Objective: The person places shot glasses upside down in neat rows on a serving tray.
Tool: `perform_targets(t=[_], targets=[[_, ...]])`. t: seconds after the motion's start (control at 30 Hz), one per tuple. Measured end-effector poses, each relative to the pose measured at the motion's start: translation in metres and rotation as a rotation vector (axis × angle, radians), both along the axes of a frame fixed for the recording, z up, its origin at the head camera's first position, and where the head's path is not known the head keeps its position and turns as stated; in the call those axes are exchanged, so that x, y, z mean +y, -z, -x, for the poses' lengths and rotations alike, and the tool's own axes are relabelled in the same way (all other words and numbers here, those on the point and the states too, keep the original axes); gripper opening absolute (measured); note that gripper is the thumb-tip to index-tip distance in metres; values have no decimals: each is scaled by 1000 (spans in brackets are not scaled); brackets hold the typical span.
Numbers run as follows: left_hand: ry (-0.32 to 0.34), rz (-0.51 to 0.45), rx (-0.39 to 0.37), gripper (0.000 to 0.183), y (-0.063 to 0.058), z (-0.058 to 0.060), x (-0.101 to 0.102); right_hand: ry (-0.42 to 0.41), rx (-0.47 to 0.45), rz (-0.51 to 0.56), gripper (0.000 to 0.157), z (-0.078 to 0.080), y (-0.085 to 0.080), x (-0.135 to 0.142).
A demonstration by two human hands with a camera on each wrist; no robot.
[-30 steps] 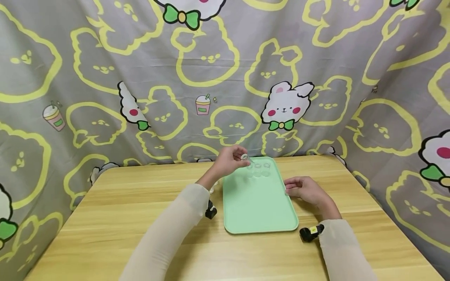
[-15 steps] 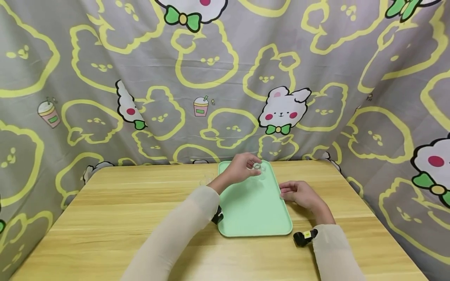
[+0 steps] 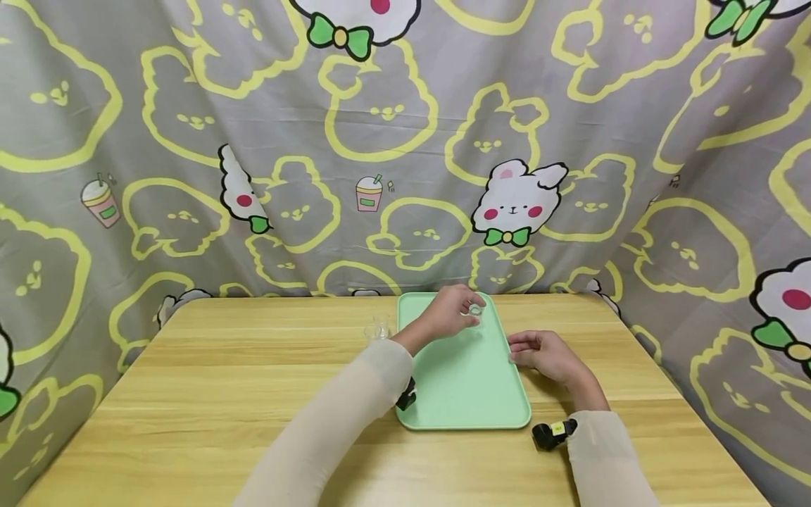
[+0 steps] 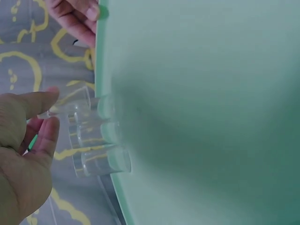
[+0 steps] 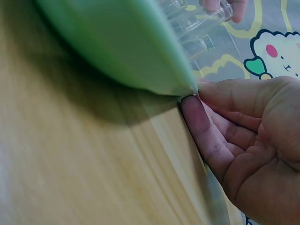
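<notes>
Green tray pinched by my right hand, my left hand has carried its pinched cup rightward, apparently lining it up with the other cups.

Fingers pinching green tray, clear cups, wooden table

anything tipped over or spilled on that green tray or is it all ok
Nothing stands out: the clear cups on the green tray stand upright, with no spill visible. The left hand holds another cup beside them; the right hand pinches the tray's edge.
</notes>
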State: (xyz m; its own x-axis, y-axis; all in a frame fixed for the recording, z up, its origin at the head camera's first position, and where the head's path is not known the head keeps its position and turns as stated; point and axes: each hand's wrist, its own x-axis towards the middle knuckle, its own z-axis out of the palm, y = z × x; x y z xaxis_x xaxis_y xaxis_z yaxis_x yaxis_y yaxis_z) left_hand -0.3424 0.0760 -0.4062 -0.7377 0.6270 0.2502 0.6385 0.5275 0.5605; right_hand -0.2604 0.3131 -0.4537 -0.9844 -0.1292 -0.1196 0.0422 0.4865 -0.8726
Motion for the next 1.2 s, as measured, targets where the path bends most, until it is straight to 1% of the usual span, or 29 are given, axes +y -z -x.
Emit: perform_targets(t=[0.17,0.27,0.5,0.67,0.9,1.2], targets=[[10,32,55,31,4,2,3,-7,5,-2,43,0,0,-1],[11,43,73,32,5,3,6,-8,9,-9,44,-1,-1,0],[-10,56,49,33,9,2,11,-15,12,-1,43,-1,0,2],[-9,86,64,32,13,3,12,-10,10,8,43,-1,0,0],[-22,111,54,29,13,1,11,-6,3,2,42,0,0,-5],[-3,124,91,28,14,2,16,5,0,1,41,0,-1,-1]])
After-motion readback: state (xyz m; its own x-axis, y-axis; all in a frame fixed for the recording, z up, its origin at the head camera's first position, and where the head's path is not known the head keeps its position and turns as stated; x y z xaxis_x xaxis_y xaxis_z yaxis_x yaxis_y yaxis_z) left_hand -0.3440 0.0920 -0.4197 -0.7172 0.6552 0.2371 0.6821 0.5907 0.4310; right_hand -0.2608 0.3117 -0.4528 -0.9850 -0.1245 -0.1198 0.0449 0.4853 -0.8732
